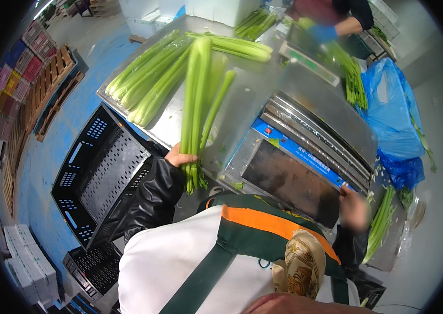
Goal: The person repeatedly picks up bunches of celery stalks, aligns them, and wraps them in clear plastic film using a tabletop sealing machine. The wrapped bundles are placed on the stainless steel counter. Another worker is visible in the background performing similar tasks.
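Observation:
My left hand (181,156) grips a bunch of celery (194,98) near its narrow, leafy end. The pale base of the bunch points away from me, over the steel table (241,78). Several celery bunches (154,78) lie side by side at the table's far left, with clear film glinting on them. Another celery bunch (241,48) lies crosswise behind. My right hand (354,208) is blurred at the right end of the film wrapping machine (296,151), fingertips by its blue front panel. Whether those fingers pinch anything is unclear. The machine has a dark heating plate (292,176) and metal rollers (315,133).
Across the table a person's blue-gloved hand (321,33) handles greens over a scale (310,64). Blue plastic bags (394,114) hang at the right, above loose celery (380,225). Black crates (103,176) stand at my left, with wooden pallets (54,86) beyond.

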Motion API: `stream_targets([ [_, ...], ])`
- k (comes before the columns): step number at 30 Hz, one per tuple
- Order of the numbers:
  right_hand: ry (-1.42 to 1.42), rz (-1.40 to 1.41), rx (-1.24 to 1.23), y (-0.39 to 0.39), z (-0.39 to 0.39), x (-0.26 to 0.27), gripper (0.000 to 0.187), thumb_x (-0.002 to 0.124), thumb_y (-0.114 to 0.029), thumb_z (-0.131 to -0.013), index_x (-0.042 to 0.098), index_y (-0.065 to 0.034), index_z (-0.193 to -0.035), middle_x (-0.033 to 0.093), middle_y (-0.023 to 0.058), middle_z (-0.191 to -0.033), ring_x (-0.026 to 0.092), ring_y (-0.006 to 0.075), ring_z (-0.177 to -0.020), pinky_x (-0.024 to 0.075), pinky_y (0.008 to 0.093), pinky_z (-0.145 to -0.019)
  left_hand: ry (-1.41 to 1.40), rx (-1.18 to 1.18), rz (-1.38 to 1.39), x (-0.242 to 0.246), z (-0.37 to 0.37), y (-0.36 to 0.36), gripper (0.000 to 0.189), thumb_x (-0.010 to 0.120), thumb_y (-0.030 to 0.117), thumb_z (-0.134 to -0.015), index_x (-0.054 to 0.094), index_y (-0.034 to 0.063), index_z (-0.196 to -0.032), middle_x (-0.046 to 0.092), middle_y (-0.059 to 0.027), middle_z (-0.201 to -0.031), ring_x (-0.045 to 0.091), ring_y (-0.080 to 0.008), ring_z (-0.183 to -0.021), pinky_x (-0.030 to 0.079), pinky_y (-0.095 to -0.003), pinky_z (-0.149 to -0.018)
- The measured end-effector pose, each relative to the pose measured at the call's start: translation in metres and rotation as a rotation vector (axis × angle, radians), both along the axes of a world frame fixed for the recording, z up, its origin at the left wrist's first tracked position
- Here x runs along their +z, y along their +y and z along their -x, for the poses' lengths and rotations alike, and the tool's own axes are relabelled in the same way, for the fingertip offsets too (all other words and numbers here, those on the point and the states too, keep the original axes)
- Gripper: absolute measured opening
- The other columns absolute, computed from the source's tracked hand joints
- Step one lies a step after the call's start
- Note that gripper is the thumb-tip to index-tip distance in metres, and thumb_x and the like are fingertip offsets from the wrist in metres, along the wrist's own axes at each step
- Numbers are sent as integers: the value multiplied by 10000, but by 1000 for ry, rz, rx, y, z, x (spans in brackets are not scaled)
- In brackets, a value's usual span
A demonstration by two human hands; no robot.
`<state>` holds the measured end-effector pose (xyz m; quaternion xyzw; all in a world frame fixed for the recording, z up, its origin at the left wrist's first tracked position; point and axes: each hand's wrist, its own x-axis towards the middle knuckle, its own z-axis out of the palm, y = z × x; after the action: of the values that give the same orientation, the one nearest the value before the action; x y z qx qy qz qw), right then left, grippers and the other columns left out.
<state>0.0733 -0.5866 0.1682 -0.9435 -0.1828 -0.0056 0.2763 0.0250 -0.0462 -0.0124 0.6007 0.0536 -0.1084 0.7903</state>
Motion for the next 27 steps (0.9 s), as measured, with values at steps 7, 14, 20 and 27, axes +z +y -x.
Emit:
stream_targets([
  [7,29,-175,294,50,-33,48,362,590,-10,-804,619,0,-1165,658,153,-1099,639,255,-946,485,314,-851,-214,171,-369,105,-4,2,575,740,51,-692,501,-15,-1211,599,-54,-989,583,-157,-886,485,-307,-794],
  [14,-343,-513,248,50,-49,146,738,486,-568,-926,497,68,-1301,553,185,-1303,498,271,-1251,375,400,-1038,-1022,352,-1474,241,-44,-18,658,735,81,-651,538,73,-1279,620,-120,-959,606,-289,-890,463,-389,-761],
  [20,-128,-10,527,83,-56,133,804,768,-359,-734,445,6,-1374,479,195,-1383,469,329,-1276,349,396,-1076,-1539,-84,-1922,314,-87,-88,532,624,76,-736,558,156,-1257,555,-37,-871,565,-214,-815,440,-350,-730],
  [27,499,-555,501,113,-69,49,640,823,-173,-700,530,15,-1237,636,90,-1106,589,167,-1020,448,320,-938,-2037,-59,-1965,339,-129,-170,578,636,146,-732,501,170,-1293,574,-32,-1014,577,-219,-1004,420,-400,-963],
])
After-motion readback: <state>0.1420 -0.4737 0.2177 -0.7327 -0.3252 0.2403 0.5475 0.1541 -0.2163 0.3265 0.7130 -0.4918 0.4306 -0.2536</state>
